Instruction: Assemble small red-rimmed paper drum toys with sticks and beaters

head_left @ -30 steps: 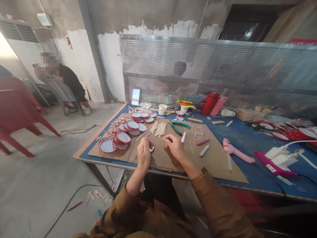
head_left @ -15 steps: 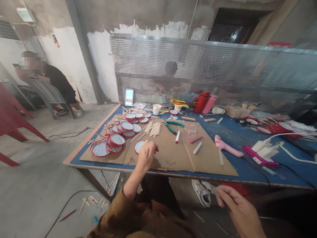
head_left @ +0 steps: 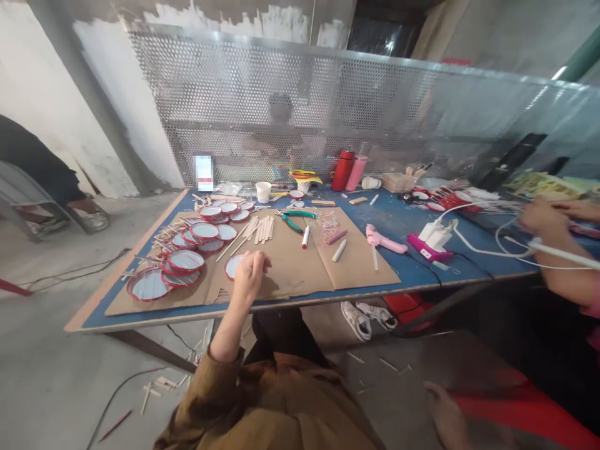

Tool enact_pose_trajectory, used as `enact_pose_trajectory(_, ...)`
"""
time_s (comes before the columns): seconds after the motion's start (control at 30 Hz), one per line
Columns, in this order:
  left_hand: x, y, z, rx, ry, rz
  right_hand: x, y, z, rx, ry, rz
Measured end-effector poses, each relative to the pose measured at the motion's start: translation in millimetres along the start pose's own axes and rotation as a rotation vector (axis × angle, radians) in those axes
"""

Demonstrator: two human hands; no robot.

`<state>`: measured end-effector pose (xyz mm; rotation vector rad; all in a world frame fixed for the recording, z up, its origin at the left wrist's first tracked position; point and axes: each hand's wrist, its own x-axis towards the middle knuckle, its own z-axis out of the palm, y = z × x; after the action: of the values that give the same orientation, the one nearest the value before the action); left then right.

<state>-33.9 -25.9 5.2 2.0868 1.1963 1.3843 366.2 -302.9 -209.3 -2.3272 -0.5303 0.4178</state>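
My left hand (head_left: 250, 272) is curled closed at the front of the brown cardboard sheet (head_left: 300, 275), and its fingers hide whatever they may hold. It partly covers a small white disc with a red rim (head_left: 231, 267); whether it touches the disc I cannot tell. To its left is a heap of similar red-rimmed discs (head_left: 186, 259) with wooden sticks. Behind it lie loose flat sticks (head_left: 265, 229) and green-handled pliers (head_left: 297, 220). My right hand (head_left: 445, 412) is low at the right, below table height, near a red seat-like surface (head_left: 525, 415). Motion blur smears its fingers.
A pink glue gun (head_left: 387, 240) and a purple power strip (head_left: 427, 247) with white plugs and cables lie on the blue table (head_left: 360, 215). Markers, a paper cup (head_left: 263, 192) and a red flask (head_left: 343, 170) stand or lie further back. A co-worker's arms (head_left: 557, 250) reach in from the right.
The view has swung to the right, bringing a co-worker's arms into sight. My right hand has moved lower. My left hand stays curled beside the same disc.
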Motion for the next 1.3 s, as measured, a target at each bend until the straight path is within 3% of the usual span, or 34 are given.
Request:
enact_pose_trajectory(0.07,0,1,1.0,0.027,-0.017,0.031,-3,-25,7,0.022,0.025,-0.085)
enact_pose_trajectory(0.17,0,2,1.7,0.050,-0.017,0.056,-24,-94,25,0.154,-0.052,-0.268)
enact_pose_trajectory(0.23,0,3,1.7,0.053,-0.015,0.043,-52,-148,40,0.269,-0.275,-0.342)
enact_pose_trajectory(0.37,0,1,2.4,0.065,-0.017,-0.001,-127,-233,70,0.517,-0.899,-0.320)
enact_pose_trajectory(0.43,-1,0,3.2,0.074,-0.024,-0.005,-161,-258,81,0.562,-1.034,-0.361)
enact_pose_trajectory(0.47,-1,0,3.5,0.080,-0.029,-0.003,-175,-267,85,0.560,-1.005,-0.426)
enact_pose_trajectory(0.57,-1,0,3.8,0.101,-0.043,0.005,-198,-284,91,0.481,-0.715,-0.726)
enact_pose_trajectory(0.67,-1,1,2.9,0.117,-0.048,-0.007,-203,-293,95,0.396,-0.548,-0.824)
enact_pose_trajectory(0.8,-1,1,1.9,0.108,-0.029,-0.032,-205,-294,105,0.404,-0.670,-0.661)
enact_pose_trajectory(0.97,-2,1,2.6,0.086,-0.017,-0.028,-210,-294,125,0.756,-1.033,-0.130)
enact_pose_trajectory(1.07,-2,2,2.6,0.083,-0.012,-0.019,-208,-298,129,0.974,-1.147,0.078)
enact_pose_trajectory(1.2,-1,3,1.6,0.069,-0.011,0.000,-197,-294,117,1.051,-1.191,0.145)
enact_pose_trajectory(1.3,-1,4,0.9,0.063,-0.020,0.010,-172,-275,100,1.035,-1.121,0.119)
